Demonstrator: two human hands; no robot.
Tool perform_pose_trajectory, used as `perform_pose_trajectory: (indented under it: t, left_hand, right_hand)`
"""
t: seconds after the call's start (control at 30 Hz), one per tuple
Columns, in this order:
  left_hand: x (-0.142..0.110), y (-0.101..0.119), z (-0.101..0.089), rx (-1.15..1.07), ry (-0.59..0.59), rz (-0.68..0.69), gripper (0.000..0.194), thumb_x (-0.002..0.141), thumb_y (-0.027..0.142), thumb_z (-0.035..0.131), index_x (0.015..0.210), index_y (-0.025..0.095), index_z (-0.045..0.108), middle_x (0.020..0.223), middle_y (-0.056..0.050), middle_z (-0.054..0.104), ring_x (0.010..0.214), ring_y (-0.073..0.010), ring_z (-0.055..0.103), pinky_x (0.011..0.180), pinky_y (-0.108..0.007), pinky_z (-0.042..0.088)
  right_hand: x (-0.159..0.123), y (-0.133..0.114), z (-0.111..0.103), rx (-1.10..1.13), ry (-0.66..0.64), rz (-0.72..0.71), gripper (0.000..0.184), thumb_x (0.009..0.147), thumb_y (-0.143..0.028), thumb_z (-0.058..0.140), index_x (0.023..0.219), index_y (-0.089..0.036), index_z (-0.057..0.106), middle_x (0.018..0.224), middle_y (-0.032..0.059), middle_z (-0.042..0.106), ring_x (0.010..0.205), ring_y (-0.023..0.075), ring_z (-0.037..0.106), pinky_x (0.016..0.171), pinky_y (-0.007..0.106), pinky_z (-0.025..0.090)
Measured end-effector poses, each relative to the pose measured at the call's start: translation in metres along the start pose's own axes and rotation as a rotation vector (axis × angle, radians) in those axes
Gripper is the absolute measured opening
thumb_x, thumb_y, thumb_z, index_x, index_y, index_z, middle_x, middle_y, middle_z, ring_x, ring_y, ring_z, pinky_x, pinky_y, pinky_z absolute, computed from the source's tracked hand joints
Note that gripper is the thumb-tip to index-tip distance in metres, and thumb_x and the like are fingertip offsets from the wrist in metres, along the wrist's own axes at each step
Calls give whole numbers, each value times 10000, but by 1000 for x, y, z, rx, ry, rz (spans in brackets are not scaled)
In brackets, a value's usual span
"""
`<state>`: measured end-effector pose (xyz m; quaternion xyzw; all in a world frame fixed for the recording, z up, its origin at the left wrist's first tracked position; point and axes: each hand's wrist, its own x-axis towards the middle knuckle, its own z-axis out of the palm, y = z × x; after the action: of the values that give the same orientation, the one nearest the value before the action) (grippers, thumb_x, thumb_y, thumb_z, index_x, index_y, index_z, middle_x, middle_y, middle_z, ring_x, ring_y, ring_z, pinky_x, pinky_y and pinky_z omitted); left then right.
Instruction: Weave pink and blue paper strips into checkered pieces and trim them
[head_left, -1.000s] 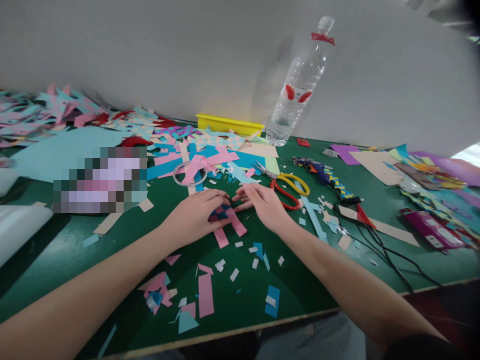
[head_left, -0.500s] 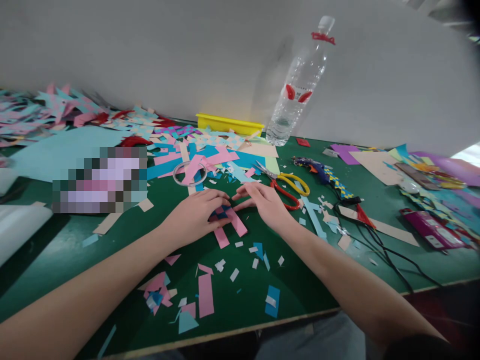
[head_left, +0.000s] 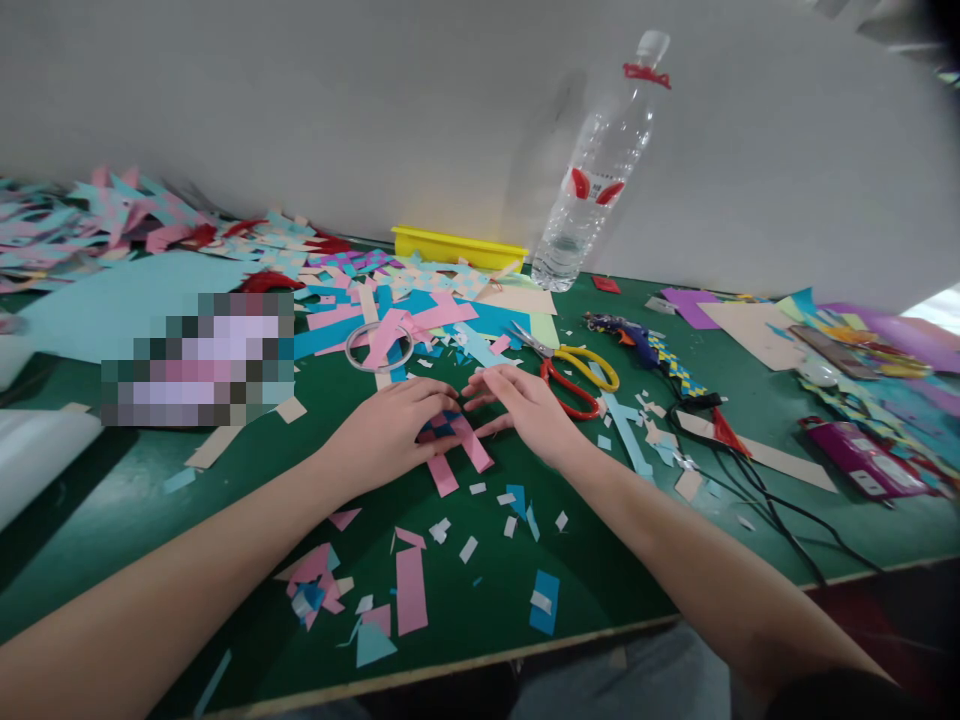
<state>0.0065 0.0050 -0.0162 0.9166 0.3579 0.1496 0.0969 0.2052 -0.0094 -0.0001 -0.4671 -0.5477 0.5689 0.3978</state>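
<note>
Near the middle of the green table, my left hand (head_left: 405, 420) is closed around a woven piece of pink and blue paper strips (head_left: 444, 474), its thumb and fingers pressing the checkered part. Two pink strip ends stick out toward me; part of the weave is covered by the fingers. At the right edge of that weave is my right hand (head_left: 525, 410), fingers apart and fingertips close to the paper; whether they touch it I cannot tell. Just behind the right hand lie scissors (head_left: 559, 352) with one yellow and one red handle loop. A tape roll (head_left: 380, 365) rests behind my left hand.
Paper scraps (head_left: 412, 590) are scattered in front of me. A clear bottle (head_left: 592, 180) leans against the grey partition beside a yellow tray (head_left: 457, 248). Paper strips pile up at far left. To the right lie a black cord (head_left: 772, 500) and a purple packet (head_left: 862, 460).
My right hand's fingers have shifted slightly toward the woven paper's right edge. My left hand and the paper stay almost in place.
</note>
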Motion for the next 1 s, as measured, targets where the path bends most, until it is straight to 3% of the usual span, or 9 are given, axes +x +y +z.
perform_pose_trajectory:
  t: [0.33, 0.77, 1.0]
  left_hand:
    - [-1, 0, 0, -7, 6, 12, 366, 883, 471, 502, 1103, 201, 615, 1209, -91, 590, 1115, -253, 538, 918, -397, 460]
    - [0, 1, -2, -6, 17, 4, 361, 877, 460, 498, 1072, 184, 625, 1207, -110, 596, 1095, -271, 552, 892, -416, 473]
    - [0, 2, -3, -4, -6, 12, 276, 863, 415, 523, 996, 196, 624, 1219, -87, 590, 1136, -260, 528, 908, -394, 462]
  right_hand:
    - [-1, -2, -2, -27, -102, -30, 314, 883, -490, 478, 956, -205, 589, 1025, 62, 614, 901, 167, 611, 588, 246, 578]
    - [-2, -8, -1, 26, -137, -15, 332, 885, -479, 478, 966, -185, 610, 998, 68, 650, 835, 148, 627, 577, 234, 562]
    - [-1, -7, -1, 34, -165, 61, 410, 899, -518, 435, 861, -150, 611, 725, 47, 671, 613, 124, 650, 585, 241, 542]
